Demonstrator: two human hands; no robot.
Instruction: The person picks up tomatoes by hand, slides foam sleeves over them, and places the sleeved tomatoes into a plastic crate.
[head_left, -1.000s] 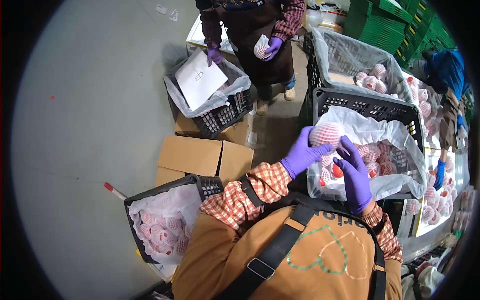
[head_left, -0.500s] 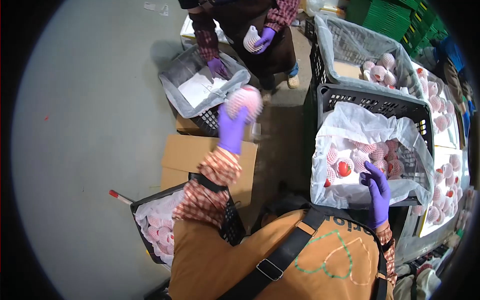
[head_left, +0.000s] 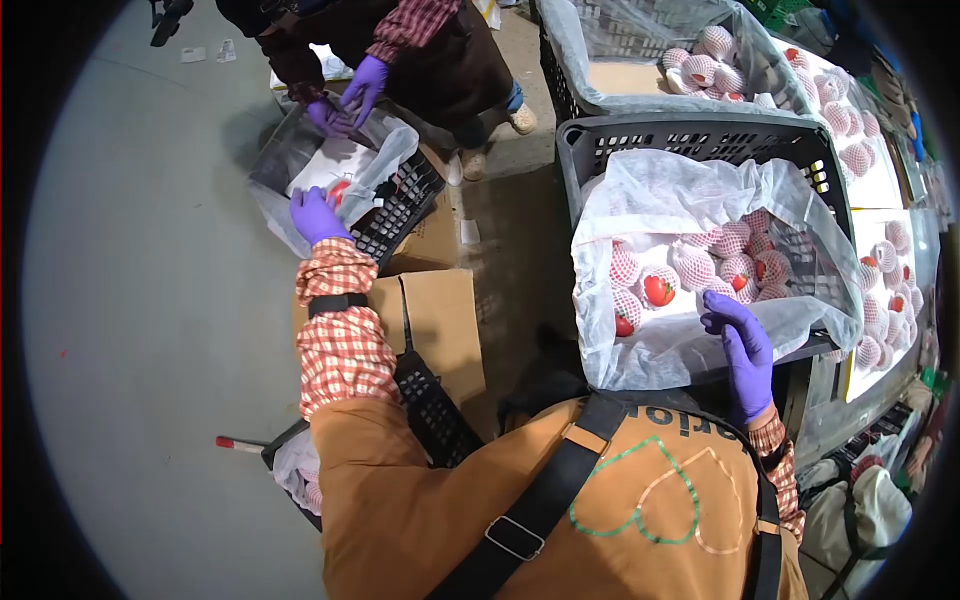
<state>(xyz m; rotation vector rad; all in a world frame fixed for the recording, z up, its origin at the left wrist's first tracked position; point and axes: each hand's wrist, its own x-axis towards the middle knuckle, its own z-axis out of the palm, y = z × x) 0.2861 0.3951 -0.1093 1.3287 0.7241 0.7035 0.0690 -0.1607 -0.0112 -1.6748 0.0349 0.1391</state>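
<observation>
My left hand (head_left: 320, 215), in a purple glove, reaches into a black crate (head_left: 402, 215) lined with translucent plastic. Its fingers are closed around a red fruit (head_left: 339, 191), mostly hidden by the hand. My gloved right hand (head_left: 742, 345) hovers at the near side of a larger lined crate (head_left: 700, 130), empty, with its fingers loosely curved and apart. Inside that crate, several red fruits in pink-and-white foam nets (head_left: 692, 265) lie on a white sheet. One netted fruit (head_left: 659, 288) shows a bare red top with a bit of green.
Across the left crate stands a co-worker, whose purple-gloved hands (head_left: 350, 105) are over its far side. Cardboard boxes (head_left: 445, 325) sit below it. At lower left is another lined crate (head_left: 298, 465). More netted fruits (head_left: 885, 300) lie on trays at right, and a further lined crate (head_left: 600, 95) stands behind.
My left hand has moved left with the netted fruit, down into the left crate. The co-worker's hands have come together over that crate. My right hand stays by the large crate.
</observation>
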